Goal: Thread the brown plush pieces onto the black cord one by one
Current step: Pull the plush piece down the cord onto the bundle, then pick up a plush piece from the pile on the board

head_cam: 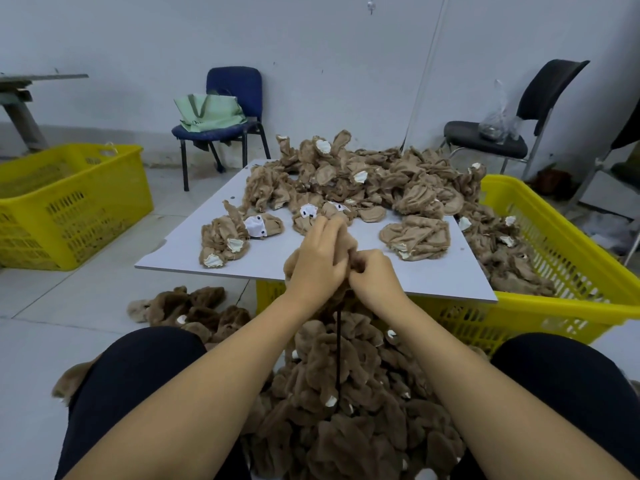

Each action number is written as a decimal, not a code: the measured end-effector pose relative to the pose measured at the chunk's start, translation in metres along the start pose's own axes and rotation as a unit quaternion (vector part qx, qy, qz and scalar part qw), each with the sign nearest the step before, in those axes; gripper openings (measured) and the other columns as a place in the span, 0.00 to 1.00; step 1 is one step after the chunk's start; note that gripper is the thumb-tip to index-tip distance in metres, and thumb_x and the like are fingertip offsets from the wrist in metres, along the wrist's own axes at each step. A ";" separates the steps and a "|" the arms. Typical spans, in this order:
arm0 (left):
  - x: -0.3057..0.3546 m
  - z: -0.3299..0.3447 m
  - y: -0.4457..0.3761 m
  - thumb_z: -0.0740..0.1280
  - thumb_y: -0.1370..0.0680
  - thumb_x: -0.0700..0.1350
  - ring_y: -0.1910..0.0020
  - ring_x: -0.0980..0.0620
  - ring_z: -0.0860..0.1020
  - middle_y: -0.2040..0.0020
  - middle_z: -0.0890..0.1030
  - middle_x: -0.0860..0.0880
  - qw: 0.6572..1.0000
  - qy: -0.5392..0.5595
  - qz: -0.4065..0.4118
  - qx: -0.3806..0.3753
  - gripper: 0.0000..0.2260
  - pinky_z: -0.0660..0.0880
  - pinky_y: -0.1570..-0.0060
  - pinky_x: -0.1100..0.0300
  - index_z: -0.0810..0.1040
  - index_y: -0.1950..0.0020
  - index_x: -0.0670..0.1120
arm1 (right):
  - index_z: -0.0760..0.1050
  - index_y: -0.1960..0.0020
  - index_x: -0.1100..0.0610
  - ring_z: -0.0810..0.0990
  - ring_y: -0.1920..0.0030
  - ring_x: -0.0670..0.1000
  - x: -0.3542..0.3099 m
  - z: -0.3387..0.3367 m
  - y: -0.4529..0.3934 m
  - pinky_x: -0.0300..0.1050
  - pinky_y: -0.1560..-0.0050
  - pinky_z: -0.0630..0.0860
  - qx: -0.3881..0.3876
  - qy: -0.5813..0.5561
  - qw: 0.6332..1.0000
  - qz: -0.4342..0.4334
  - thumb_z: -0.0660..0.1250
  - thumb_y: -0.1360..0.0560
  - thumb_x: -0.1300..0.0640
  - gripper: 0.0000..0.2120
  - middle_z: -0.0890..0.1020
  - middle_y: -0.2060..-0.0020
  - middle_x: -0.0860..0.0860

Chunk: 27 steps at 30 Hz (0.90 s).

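Note:
My left hand [320,261] grips a brown plush piece [348,242] just above the near edge of the white board [346,268]. My right hand [375,277] is curled against it and pinches at the same piece; what its fingertips hold is hidden. A black cord [338,355] hangs straight down from under my hands into a bunch of brown plush pieces [346,410] between my knees. Loose plush pieces [360,174] are piled at the back of the board, with single ones at its left [230,239] and right [415,237].
The board rests on a yellow crate [561,271] holding more plush. Another yellow crate [69,202] stands on the floor at the left. A blue chair [225,129] with a green bag and a black chair [502,140] stand by the wall. Plush pieces [187,306] lie on the floor.

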<state>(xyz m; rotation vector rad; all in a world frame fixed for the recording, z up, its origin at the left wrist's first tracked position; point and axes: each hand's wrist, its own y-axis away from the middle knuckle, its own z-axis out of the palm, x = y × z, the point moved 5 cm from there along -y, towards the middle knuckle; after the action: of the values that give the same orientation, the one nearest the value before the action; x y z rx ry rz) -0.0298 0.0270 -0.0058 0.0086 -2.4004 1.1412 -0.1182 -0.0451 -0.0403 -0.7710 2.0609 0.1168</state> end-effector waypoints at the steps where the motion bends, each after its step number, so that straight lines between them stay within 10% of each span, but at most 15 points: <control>1: 0.002 0.000 0.002 0.65 0.25 0.31 0.52 0.42 0.73 0.48 0.73 0.39 1.000 -0.010 0.015 0.000 0.13 0.73 0.55 0.48 0.75 0.40 0.35 | 0.76 0.64 0.67 0.78 0.64 0.61 0.000 0.000 0.000 0.47 0.66 0.68 0.003 -0.001 1.000 0.000 0.63 0.27 0.71 0.08 0.78 0.69 0.62; 7: 0.015 -0.007 -0.001 0.65 0.24 0.34 0.52 0.47 0.73 0.48 0.71 0.46 0.985 -0.029 0.146 0.082 0.10 0.74 0.55 0.53 0.77 0.43 0.37 | 0.75 0.67 0.67 0.74 0.70 0.56 -0.007 -0.017 -0.003 0.47 0.68 0.68 0.064 -0.072 0.995 -0.023 0.63 0.31 0.74 0.08 0.78 0.71 0.62; 15: 0.013 0.001 0.018 0.69 0.22 0.38 0.45 0.44 0.77 0.43 0.76 0.40 0.993 -0.040 0.105 0.034 0.15 0.76 0.48 0.50 0.77 0.36 0.38 | 0.80 0.61 0.64 0.82 0.62 0.55 0.007 -0.005 0.002 0.49 0.63 0.76 0.023 -0.046 0.998 0.026 0.66 0.25 0.68 0.08 0.83 0.65 0.59; 18: 0.004 -0.004 0.014 0.64 0.20 0.54 0.44 0.56 0.75 0.43 0.76 0.51 0.997 0.038 -0.067 -0.007 0.16 0.74 0.44 0.60 0.74 0.37 0.46 | 0.81 0.65 0.60 0.82 0.64 0.53 0.014 -0.015 -0.002 0.48 0.63 0.78 0.026 -0.067 0.997 0.040 0.66 0.25 0.69 0.12 0.83 0.70 0.53; 21: -0.018 0.004 0.013 0.63 0.20 0.60 0.54 0.52 0.78 0.54 0.79 0.51 0.962 0.043 -0.258 -0.074 0.16 0.78 0.49 0.45 0.77 0.49 0.47 | 0.79 0.67 0.57 0.80 0.66 0.50 0.012 -0.013 -0.001 0.44 0.66 0.76 0.022 -0.068 0.996 0.048 0.66 0.25 0.71 0.15 0.81 0.72 0.50; 27: 0.012 -0.015 -0.011 0.66 0.23 0.44 0.59 0.58 0.64 0.62 0.65 0.59 0.999 -0.027 -0.025 0.039 0.08 0.62 0.60 0.58 0.69 0.60 0.49 | 0.72 0.66 0.69 0.79 0.66 0.64 -0.009 -0.018 -0.006 0.51 0.69 0.71 0.070 -0.113 0.991 -0.011 0.63 0.29 0.76 0.08 0.78 0.70 0.65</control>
<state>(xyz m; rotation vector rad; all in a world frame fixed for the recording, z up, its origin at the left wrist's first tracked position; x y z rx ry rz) -0.0319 0.0330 0.0153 0.1254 -2.3871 1.2264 -0.1248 -0.0524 -0.0215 -0.6632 1.8249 0.0439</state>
